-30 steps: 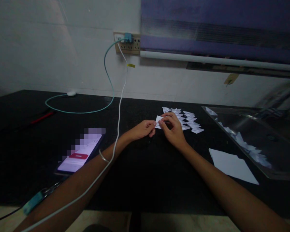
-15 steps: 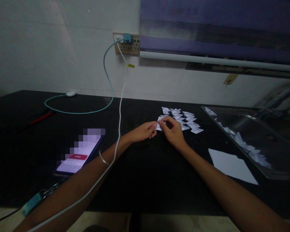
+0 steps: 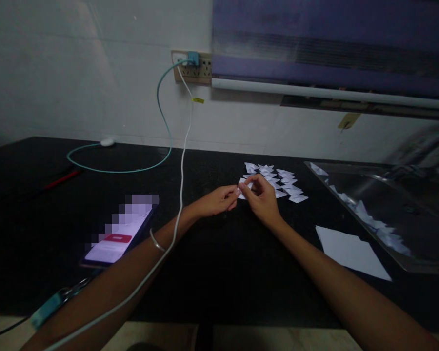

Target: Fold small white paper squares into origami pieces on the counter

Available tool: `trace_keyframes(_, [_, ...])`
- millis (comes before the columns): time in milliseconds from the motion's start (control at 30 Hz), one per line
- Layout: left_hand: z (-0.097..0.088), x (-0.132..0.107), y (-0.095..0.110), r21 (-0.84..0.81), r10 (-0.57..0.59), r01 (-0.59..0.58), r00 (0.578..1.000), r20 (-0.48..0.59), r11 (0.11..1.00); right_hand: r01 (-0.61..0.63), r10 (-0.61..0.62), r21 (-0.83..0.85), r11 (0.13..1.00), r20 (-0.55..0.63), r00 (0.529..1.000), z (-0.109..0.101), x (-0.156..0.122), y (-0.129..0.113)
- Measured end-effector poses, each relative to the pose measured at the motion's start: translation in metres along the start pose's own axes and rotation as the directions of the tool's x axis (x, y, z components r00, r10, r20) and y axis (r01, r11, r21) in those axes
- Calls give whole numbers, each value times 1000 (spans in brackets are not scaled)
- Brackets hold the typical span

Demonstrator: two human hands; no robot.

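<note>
Between my two hands is a small folded piece of white paper [image 3: 242,189], held just above the dark counter. My left hand [image 3: 222,199] is closed, thumb and fingers pinching the paper's left edge. From the other side, my right hand [image 3: 262,199] pinches it between thumb and curled fingers, hiding part of it. Right behind my right hand lie several folded white paper boats [image 3: 287,181] in rows. Nearer my right forearm rests a stack of flat white paper [image 3: 353,251].
A metal sink [image 3: 380,170] with more folded papers [image 3: 373,222] along its left rim is at the right. On the left lies a lit phone [image 3: 120,234]. A white cable [image 3: 182,175] crosses my left forearm, and a teal cable [image 3: 131,171] loops on the black counter [image 3: 205,273].
Both hands stay in nearly the same place with the paper. My fingers have shifted only slightly on it; everything else stands as before.
</note>
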State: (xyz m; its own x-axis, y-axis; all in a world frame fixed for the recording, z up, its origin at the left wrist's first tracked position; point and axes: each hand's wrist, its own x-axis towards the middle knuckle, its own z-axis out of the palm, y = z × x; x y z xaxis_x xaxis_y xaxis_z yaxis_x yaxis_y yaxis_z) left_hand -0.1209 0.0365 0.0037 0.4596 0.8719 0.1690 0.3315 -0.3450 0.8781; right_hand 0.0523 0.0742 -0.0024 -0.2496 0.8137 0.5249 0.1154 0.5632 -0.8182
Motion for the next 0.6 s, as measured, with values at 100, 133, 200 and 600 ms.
trace_keyframes(100, [0, 0, 0, -6, -15, 15, 1000, -13, 1000, -21, 22, 58, 998, -22, 1000, 2, 1, 0])
trace_keyframes(133, [0, 1, -1, -5, -16, 16, 1000, -22, 1000, -31, 34, 86, 996, -24, 999, 2, 1, 0])
trace_keyframes(200, [0, 1, -1, -2, -9, 9, 999, -41, 1000, -78, 81, 157, 985, -11, 997, 2, 2, -1])
trace_keyframes(600, [-5, -1, 1, -88, 13, -26, 990, -142, 996, -320, 295, 332, 888, 123, 947, -2, 5, 2])
